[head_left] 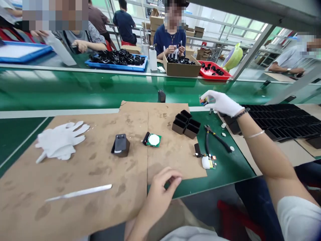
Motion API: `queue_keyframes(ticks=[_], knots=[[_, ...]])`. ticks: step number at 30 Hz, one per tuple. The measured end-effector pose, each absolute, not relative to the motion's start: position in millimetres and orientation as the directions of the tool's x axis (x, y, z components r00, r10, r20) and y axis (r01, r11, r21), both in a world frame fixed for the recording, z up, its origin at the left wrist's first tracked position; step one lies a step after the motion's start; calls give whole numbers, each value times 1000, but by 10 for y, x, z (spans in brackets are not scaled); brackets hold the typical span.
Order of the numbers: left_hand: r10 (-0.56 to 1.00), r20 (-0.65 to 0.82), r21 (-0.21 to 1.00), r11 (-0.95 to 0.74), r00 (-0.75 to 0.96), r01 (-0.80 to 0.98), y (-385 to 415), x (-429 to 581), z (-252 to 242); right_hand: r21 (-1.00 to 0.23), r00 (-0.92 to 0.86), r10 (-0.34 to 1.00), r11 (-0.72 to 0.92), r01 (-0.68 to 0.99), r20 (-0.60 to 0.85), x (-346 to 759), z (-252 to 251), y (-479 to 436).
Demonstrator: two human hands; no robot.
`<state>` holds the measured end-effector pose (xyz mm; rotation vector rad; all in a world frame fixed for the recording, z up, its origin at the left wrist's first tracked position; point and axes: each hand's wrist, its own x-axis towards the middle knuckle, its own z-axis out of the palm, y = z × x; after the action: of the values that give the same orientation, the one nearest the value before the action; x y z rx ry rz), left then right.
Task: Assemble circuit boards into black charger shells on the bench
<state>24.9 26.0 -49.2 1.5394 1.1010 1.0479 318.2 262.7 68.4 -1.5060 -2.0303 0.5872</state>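
Observation:
My right hand (222, 102), in a white glove, is raised over the green mat and pinches a small circuit board (203, 100) between its fingertips. My bare left hand (163, 187) rests at the near edge of the cardboard sheet (75, 174), fingers curled with nothing visible in them. Nearest to it lie a small white-and-green board (208, 163) and black pliers (214, 138). A black charger housing (120, 145) and a green board with a white disc (152, 139) sit mid-cardboard. Several open black shells (186, 124) stand in a cluster.
White gloves (60, 140) lie at the left and a metal blade (79, 192) near the front. Black trays (283, 122) fill the right. A black plug (162, 96) stands by the green conveyor (75, 88). Other people work across it with bins of black parts (116, 60).

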Motion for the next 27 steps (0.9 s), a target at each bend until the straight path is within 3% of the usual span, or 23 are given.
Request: queue_keyframes(ticks=[2, 3, 5, 8, 11, 14, 16, 20, 23, 27], knots=[[971, 91, 979, -128, 222, 159, 321, 231, -462, -595, -471, 868, 464, 657, 158, 2935, 679, 2113], [975, 94, 977, -130, 201, 169, 371, 216, -434, -526, -641, 755, 604, 599, 136, 2811, 634, 1872], [977, 145, 956, -180, 158, 231, 525, 191, -345, -388, -819, 568, 775, 499, 81, 2579, 475, 1471], [948, 275, 839, -319, 161, 440, 884, 225, -165, -203, -891, 447, 868, 453, -77, 2310, 204, 1129], [898, 375, 580, -420, 230, 698, 1296, 384, -30, -120, -899, 424, 892, 436, -112, 2174, 141, 1008], [862, 345, 342, -484, 372, 805, 1599, 564, 30, -66, -873, 480, 872, 486, -89, 2147, 324, 876], [855, 312, 267, -498, 415, 825, 1668, 608, 70, -21, -767, 634, 769, 639, -101, 2137, 470, 730], [848, 407, 247, -460, 340, 853, 1384, 395, 203, -24, -419, 898, 420, 907, -138, 2003, 535, 484], [847, 470, 250, -398, 249, 883, 906, 104, 235, -64, -316, 930, 309, 949, -187, 1829, 387, 502], [914, 346, 197, -293, 213, 936, 392, -99, 80, -151, -280, 933, 250, 956, -228, 1704, 225, 774]])
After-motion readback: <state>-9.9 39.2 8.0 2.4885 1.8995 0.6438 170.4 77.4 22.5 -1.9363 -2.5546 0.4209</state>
